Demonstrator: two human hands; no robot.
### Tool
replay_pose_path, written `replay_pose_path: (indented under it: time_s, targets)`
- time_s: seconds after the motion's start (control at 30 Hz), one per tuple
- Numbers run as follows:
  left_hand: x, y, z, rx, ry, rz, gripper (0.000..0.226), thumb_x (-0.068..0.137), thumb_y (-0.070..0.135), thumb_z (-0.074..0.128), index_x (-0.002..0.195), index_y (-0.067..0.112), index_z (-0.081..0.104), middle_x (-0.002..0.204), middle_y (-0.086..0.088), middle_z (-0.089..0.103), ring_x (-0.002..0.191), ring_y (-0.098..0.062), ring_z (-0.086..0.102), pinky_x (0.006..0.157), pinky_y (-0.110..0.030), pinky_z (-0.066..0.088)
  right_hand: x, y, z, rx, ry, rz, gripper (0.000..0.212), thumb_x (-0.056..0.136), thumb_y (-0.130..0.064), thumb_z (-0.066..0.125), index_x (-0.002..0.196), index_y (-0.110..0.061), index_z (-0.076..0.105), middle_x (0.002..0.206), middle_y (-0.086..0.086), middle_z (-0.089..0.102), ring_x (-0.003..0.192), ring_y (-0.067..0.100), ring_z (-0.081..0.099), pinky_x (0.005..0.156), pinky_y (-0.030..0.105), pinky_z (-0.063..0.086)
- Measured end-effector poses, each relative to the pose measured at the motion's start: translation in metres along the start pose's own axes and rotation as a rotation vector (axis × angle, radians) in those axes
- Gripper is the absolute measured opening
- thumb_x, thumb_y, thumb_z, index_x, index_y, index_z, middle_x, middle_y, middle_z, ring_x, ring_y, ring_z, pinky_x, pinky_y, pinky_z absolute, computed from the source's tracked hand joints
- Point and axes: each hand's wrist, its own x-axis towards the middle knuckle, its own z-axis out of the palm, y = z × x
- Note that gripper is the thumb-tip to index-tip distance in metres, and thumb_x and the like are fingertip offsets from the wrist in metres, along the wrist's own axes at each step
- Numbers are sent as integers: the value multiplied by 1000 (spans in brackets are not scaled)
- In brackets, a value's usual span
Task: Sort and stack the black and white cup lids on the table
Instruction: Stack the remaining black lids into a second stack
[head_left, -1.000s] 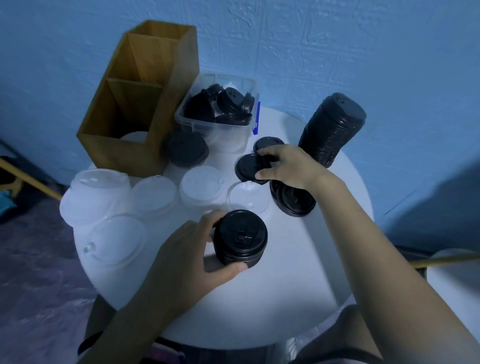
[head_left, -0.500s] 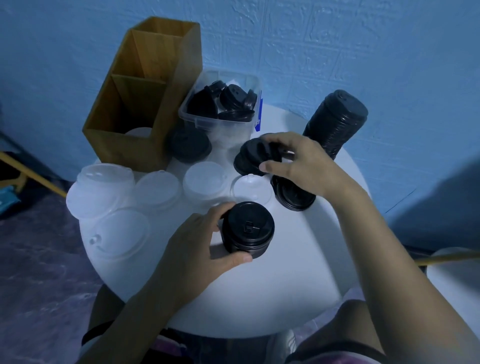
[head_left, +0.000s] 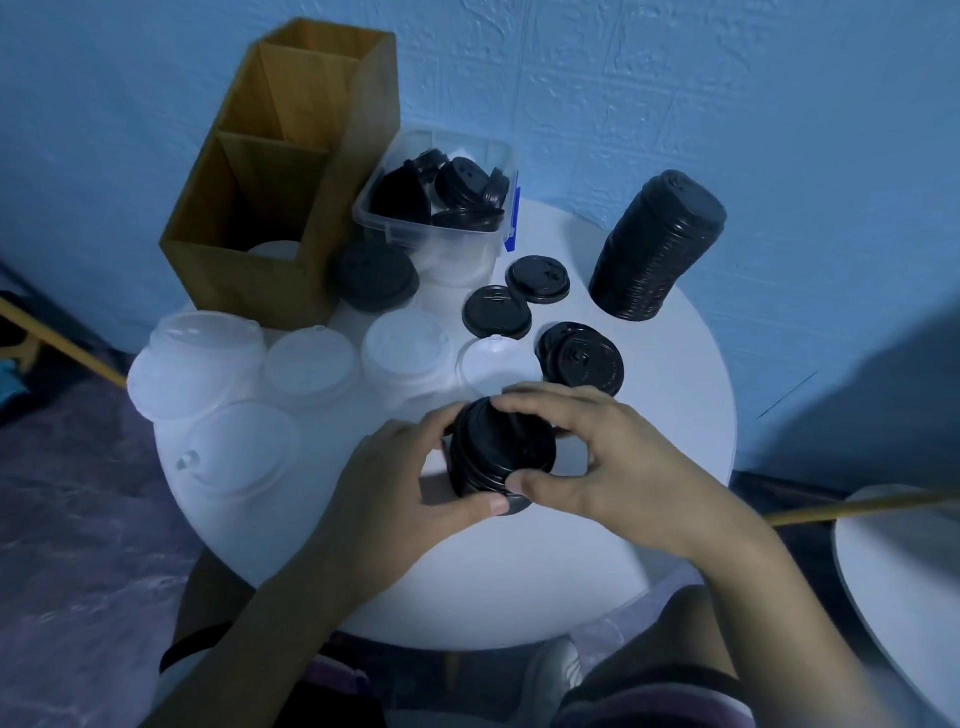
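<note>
"Two hands on one thing, yes? Grip state, quick."

"Both closed round the short black stack (head_left: 498, 447), front middle of the table (head_left: 675, 405). The left hand (head_left: 410, 483) wraps its side, thumb low in front, fingers round the back. The right hand (head_left: 613, 457) pinches the top rim, thumb in front, fingers across the far edge. The base looks to be on the tabletop, but the thumbs hide the contact."

"Step?"

"My read is seating a lid on top, or squaring the pile. The top looks a bit tilted, so probably not nested flush yet."

"Risks?"

"Main one is pressing down off-centre. A cocked lid can jam or pop off, and the stack could skid on the smooth top. Second, the flat white lid (head_left: 498, 364) sits just behind the right fingers, with the small black pile (head_left: 584, 358) beside it. A careless reach for the next lid could knock either. Third, the tall black stack (head_left: 660, 239) at far right leans hard — bump it, or load onto it crooked, and it could spill off the edge."

"What's left?"

"Loose black lids (head_left: 497, 312) between the clear tub (head_left: 395, 228) and the tall stack, another black lid (head_left: 376, 275) by the wooden organiser (head_left: 291, 208), and more black ones inside the tub. The pale lids (head_left: 311, 358) are grouped at left, apart from the hands. Black sorting is partway done, I'd judge — whites untouched."
</note>
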Motion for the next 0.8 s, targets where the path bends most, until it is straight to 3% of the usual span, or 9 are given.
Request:
replay_pose_path:
  time_s: [0.13, 0.27, 0.43, 0.6, 0.7, 0.8]
  targets:
    - [1, 0, 0, -1, -3, -1, 80, 60, 78, 63, 134, 55, 46, 105, 44, 52, 112, 15, 45, 87, -6, 32, -2, 1, 3, 42, 2, 13, 61, 86, -31, 80, 141, -41, 56, 133, -51, 39, 134, -13, 39, 112, 10, 29]
    - [2, -3, -1, -12, -8, -10, 79, 58, 78, 65, 132, 60, 41, 105, 40, 53, 113, 14, 44, 88, -9, 33, -3, 0, 4, 21, -27, 21, 60, 89, -32, 77, 143, -43, 53, 145, -41, 38, 138, -17, 34, 113, 8, 25]
    - [2, -5, 0, 12, -29, -23, 74, 68, 64, 82, 133, 59, 45, 108, 34, 54, 113, 12, 44, 88, -9, 32, -3, 2, 6, 104, -43, 40, 60, 88, -27, 78, 142, -43, 55, 149, -34, 41, 140, -13, 34, 119, 21, 28]
    - [3, -4, -7, -180, -87, 1, 53, 71, 65, 56, 120, 78, 41, 115, 31, 60, 114, 8, 54, 90, -4, 38, -10, 7, 17, 297, 20, 99, 64, 87, -21, 79, 138, -47, 52, 137, -30, 55, 132, -2, 51, 115, 38, 42]
    - [1, -7, -7, -263, -50, 14, 49, 86, 65, 44, 134, 76, 37, 121, 18, 68, 119, -2, 60, 104, -29, 47, -13, 8, 24, 381, 44, 133, 66, 86, -19, 81, 135, -49, 49, 135, -26, 59, 129, 2, 55, 113, 42, 43]
    - [0, -9, -5, -223, -37, 20, 48, 94, 63, 36, 141, 67, 39, 117, 7, 70, 113, -10, 63, 101, -42, 49, -14, 9, 31, 454, 77, 154, 68, 85, -19, 82, 136, -49, 49, 139, -27, 56, 133, 4, 53, 115, 41, 41]
